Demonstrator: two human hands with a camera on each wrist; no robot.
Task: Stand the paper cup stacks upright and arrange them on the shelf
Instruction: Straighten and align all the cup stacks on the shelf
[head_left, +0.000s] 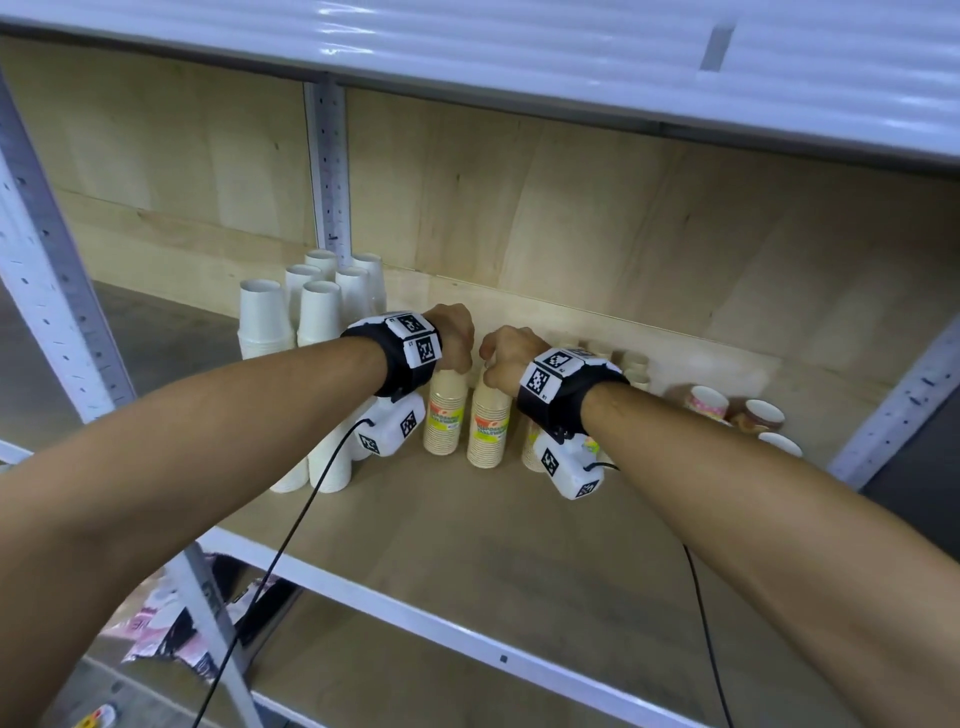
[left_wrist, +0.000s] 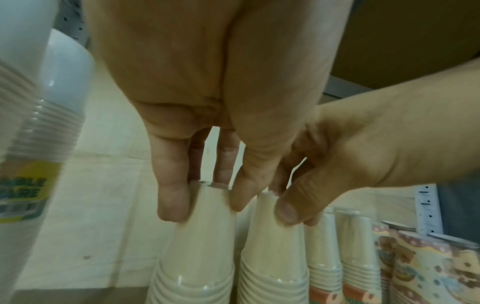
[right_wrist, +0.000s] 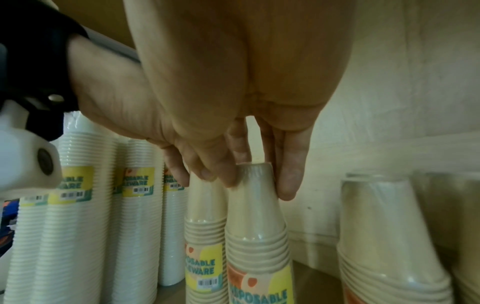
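Two beige paper cup stacks in clear wrap stand upright side by side on the shelf board (head_left: 467, 545). My left hand (head_left: 457, 343) grips the top of the left beige stack (head_left: 444, 415) from above, with fingers and thumb curled round its top cup (left_wrist: 197, 236). My right hand (head_left: 501, 358) grips the top of the right beige stack (head_left: 488, 431) the same way. In the right wrist view my right hand (right_wrist: 257, 183) pinches that stack (right_wrist: 257, 236), and the left beige stack (right_wrist: 205, 226) touches it. The two hands nearly meet.
Tall white cup stacks (head_left: 311, 332) stand upright in a group at the left. More beige stacks (right_wrist: 384, 236) stand behind my right wrist, and patterned cup stacks (head_left: 706, 402) sit at the far right. A steel upright (head_left: 327, 171) and the upper shelf (head_left: 519, 52) close in the bay.
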